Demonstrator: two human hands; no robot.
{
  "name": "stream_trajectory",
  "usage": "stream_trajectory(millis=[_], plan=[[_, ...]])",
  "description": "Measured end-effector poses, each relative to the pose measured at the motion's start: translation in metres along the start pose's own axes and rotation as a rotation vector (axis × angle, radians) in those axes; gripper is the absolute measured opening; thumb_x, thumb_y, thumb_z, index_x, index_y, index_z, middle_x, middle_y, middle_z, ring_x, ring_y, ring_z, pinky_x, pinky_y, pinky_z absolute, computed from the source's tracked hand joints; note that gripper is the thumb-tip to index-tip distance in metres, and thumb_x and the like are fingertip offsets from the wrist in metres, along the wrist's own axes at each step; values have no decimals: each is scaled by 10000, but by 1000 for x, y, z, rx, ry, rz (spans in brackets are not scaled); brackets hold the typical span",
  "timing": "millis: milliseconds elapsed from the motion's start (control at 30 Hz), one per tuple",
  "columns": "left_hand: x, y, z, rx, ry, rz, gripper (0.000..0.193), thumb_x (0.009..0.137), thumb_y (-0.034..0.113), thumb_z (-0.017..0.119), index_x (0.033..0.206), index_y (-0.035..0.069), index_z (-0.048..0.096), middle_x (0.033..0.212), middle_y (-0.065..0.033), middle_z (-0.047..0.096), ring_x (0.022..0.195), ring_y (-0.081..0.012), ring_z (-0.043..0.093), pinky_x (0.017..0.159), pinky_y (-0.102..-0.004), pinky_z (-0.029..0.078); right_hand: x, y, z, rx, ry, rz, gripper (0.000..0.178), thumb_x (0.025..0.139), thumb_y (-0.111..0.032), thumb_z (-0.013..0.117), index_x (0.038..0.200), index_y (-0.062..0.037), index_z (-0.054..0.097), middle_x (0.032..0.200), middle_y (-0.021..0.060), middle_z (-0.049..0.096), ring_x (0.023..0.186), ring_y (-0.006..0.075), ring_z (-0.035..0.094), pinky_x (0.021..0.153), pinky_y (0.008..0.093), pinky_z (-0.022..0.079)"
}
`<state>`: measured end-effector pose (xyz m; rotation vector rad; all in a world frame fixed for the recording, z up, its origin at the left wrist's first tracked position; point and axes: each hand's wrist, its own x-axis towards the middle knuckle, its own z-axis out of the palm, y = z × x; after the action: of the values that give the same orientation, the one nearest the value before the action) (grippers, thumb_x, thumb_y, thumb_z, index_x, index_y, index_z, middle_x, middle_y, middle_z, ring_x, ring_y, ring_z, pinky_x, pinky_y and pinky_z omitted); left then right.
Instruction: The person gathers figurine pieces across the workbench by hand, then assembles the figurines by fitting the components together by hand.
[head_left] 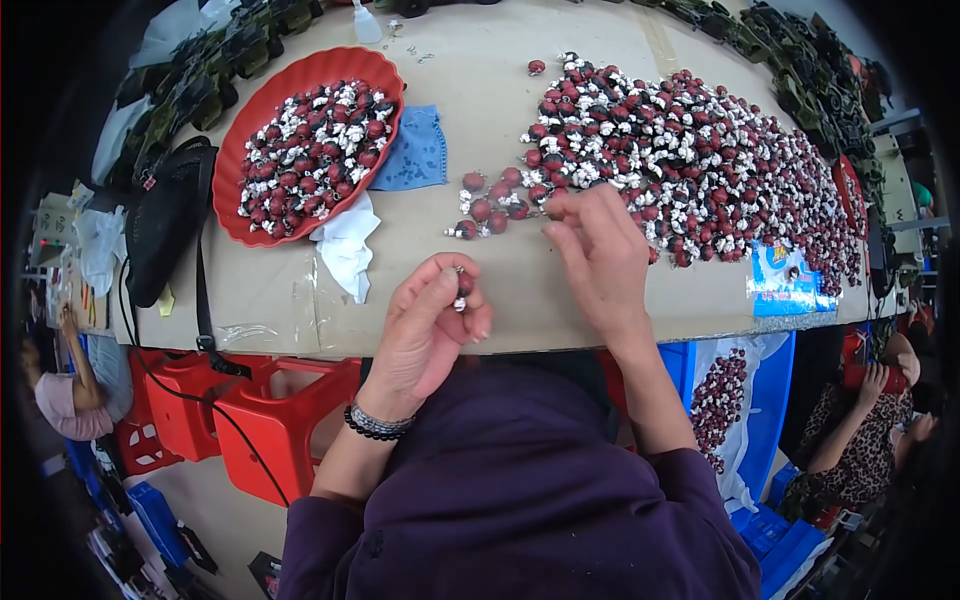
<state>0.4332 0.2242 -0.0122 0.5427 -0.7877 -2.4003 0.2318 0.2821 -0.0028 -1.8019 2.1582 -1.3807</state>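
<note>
My left hand (428,325) pinches a small red-and-white charm (462,288) between thumb and fingers above the table's near edge. My right hand (603,255) hovers at the near left edge of a big heap of similar charms (690,150); its fingers are half curled, with a gap between thumb and forefinger and nothing visible between them. A few loose charms (480,210) lie just left of its fingertips. At the left stands a red scalloped bowl (228,190) filled with more of these charms. Each has a round dark red part and a white part.
A blue cloth (415,155) and crumpled white tissue (346,250) lie beside the bowl. A black bag (170,230) with a strap is at the left. A blue packet (790,280) sits at the right near edge. Red stools (270,430) and a blue crate (770,400) stand below table level.
</note>
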Motion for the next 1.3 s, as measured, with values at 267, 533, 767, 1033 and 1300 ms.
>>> stream_trajectory(millis=[267,533,767,1033,1300], plan=[[-3,2,5,-57,8,-33,266,983,280,530,1038,20,514,868,-65,552,717,-183,582,624,-271,467,14,-14,16,-393,-163,-29,261,748,-108,738,989,-83,639,892,41,521,751,226,594,590,368,473],[2,3,12,-20,34,-74,311,987,293,534,1094,2,532,952,-59,570,703,-131,567,444,-201,379,5,-21,-7,130,-250,23,307,692,58,736,974,-41,664,945,52,624,718,148,591,569,273,466],[3,-2,21,84,35,-127,234,947,128,619,1146,10,584,796,6,577,573,-32,494,412,-149,293,-4,-30,-18,423,-388,-36,364,682,116,716,1011,-40,709,937,51,599,742,101,551,576,225,434],[0,-14,15,19,4,-51,226,913,88,659,1116,18,589,811,-5,586,556,-42,487,411,-153,291,-7,-27,-16,615,-460,205,331,694,74,678,1000,-51,675,980,26,580,703,123,502,613,259,440],[-6,-12,11,-24,-4,-136,175,939,111,618,1080,30,554,868,-31,589,554,-59,503,404,-167,292,-1,-20,-18,553,-491,157,330,708,103,677,1008,-33,679,1026,23,582,700,54,475,575,199,379]])
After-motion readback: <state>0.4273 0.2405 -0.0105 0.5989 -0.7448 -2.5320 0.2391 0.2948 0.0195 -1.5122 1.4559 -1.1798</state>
